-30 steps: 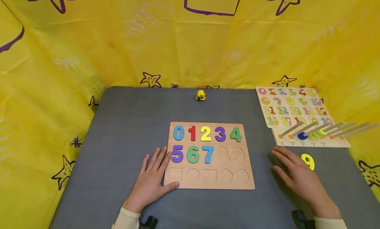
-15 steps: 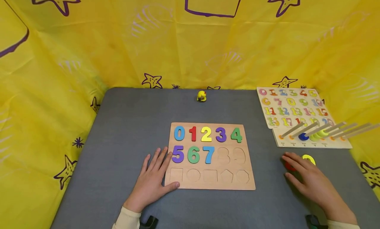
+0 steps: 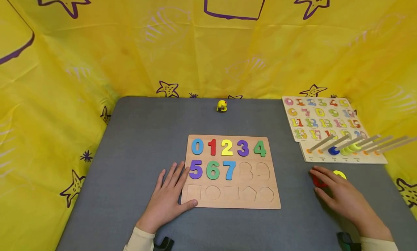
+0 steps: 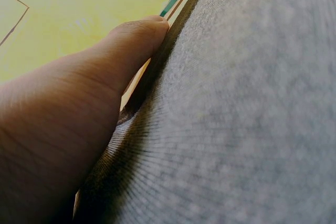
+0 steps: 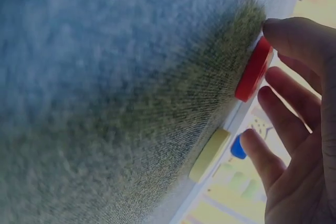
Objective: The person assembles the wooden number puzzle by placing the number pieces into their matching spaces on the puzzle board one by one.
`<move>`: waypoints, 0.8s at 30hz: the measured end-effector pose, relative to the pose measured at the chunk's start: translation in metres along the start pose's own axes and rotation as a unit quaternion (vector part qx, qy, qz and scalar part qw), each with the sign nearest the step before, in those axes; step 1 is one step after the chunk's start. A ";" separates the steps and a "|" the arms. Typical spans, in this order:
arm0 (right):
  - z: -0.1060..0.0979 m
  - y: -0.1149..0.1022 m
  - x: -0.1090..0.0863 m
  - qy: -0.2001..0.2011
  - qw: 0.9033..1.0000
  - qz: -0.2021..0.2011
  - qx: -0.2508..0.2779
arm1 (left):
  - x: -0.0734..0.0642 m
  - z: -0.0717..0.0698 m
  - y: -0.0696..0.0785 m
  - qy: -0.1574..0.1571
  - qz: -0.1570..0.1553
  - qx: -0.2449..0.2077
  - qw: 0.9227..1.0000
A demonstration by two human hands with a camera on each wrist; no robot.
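Note:
My left hand (image 3: 167,198) lies spread at the left edge of the wooden number board (image 3: 228,204), its fingertips beside the purple 5 (image 3: 196,169) and its thumb on the lower-left corner. In the left wrist view the thumb (image 4: 131,40) rests along the board's edge. My right hand (image 3: 345,195) holds a red number piece (image 3: 318,182) low at the table, with thumb and fingers around it. The right wrist view shows the red number piece (image 5: 254,69) edge-on beside the thumb. A yellow 9 (image 3: 340,174) lies just beyond the right hand, partly covered by it.
Colored digits, among them a blue 7 (image 3: 229,170), sit on the board above outlined recesses. At the back right stands a counting board (image 3: 320,117) with upright pegs (image 3: 335,142) and rings. A small yellow toy (image 3: 222,106) stands at the table's far edge.
My right hand has moved right, and the red number piece now shows between its thumb and fingers. The yellow 9 has become more covered. My left hand has stayed in place.

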State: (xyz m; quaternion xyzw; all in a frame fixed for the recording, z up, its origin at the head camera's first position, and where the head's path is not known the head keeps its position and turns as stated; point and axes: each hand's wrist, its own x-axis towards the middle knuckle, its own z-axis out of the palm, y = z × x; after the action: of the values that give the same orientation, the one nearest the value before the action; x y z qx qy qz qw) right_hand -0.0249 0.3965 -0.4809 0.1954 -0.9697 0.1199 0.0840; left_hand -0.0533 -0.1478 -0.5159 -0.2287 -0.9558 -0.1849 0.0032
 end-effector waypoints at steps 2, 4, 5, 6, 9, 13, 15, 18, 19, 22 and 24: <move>0.000 0.000 0.001 -0.008 1.000 0.005 0.000 | 0.000 0.000 0.000 0.002 0.001 0.001 1.000; 0.000 0.001 0.001 -0.017 1.000 0.010 0.001 | 0.000 0.000 0.000 0.002 0.002 0.001 1.000; 0.000 0.002 0.002 -0.019 1.000 0.012 0.001 | 0.000 0.000 0.000 0.003 0.002 0.001 1.000; 0.000 0.002 0.002 -0.022 1.000 0.014 0.000 | 0.000 -0.001 0.000 0.002 0.002 0.001 1.000; 0.000 0.004 0.004 -0.022 1.000 0.013 0.000 | -0.001 -0.002 0.001 0.001 0.001 0.000 1.000; 0.000 0.007 0.005 -0.007 1.000 0.001 -0.002 | 0.000 -0.002 0.001 -0.002 -0.001 0.003 1.000; 0.000 0.008 0.005 0.001 1.000 -0.005 -0.004 | 0.000 -0.002 0.001 -0.003 -0.001 0.005 1.000; 0.000 0.009 0.006 0.005 1.000 -0.007 -0.003 | 0.000 -0.001 0.001 -0.003 -0.002 0.005 1.000; 0.000 0.009 0.006 0.004 1.000 -0.004 -0.003 | 0.000 -0.001 0.001 -0.003 -0.002 0.004 1.000; -0.001 0.006 0.008 0.006 1.000 -0.001 -0.001 | 0.000 -0.002 0.001 -0.002 -0.002 0.001 1.000; -0.003 0.002 0.010 0.015 1.000 -0.006 0.006 | 0.000 -0.002 0.001 -0.003 -0.002 0.000 1.000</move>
State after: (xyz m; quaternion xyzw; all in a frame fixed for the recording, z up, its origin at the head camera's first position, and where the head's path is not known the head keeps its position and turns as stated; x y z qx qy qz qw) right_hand -0.0346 0.3950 -0.4763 0.1995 -0.9666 0.1278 0.0977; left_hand -0.0528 -0.1479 -0.5141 -0.2276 -0.9562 -0.1840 0.0001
